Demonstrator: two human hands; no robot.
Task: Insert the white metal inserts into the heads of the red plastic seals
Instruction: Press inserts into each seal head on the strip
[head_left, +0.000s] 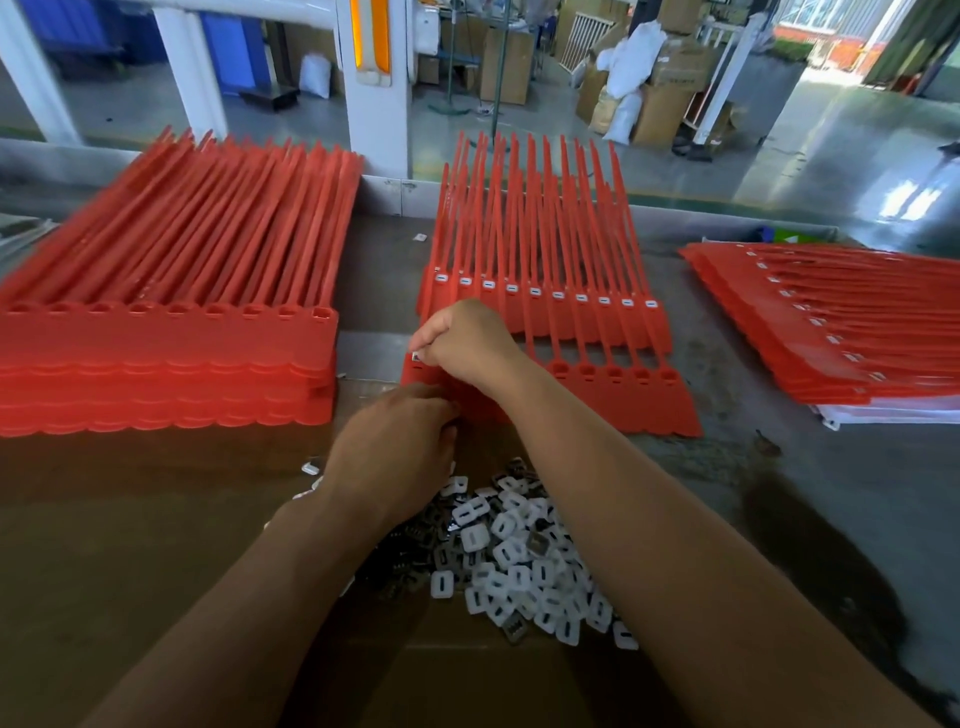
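Mid-table beside the left stack (171, 343), right hand (462, 340) pinches an insert (415, 356) at the strip's (649, 405) leftmost head, covering the heads beside it; tails point to the far edge. Grip of left hand (395, 452): cannot tell.

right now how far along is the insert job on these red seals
Done: the flat pile of red plastic seal strips on the right and the rear middle strip show white inserts in their heads. In hand: the right hand pinches a white metal insert at the leftmost head of the front strip; the left hand is at its near edge. Left: that strip's open heads and the whole left stack.
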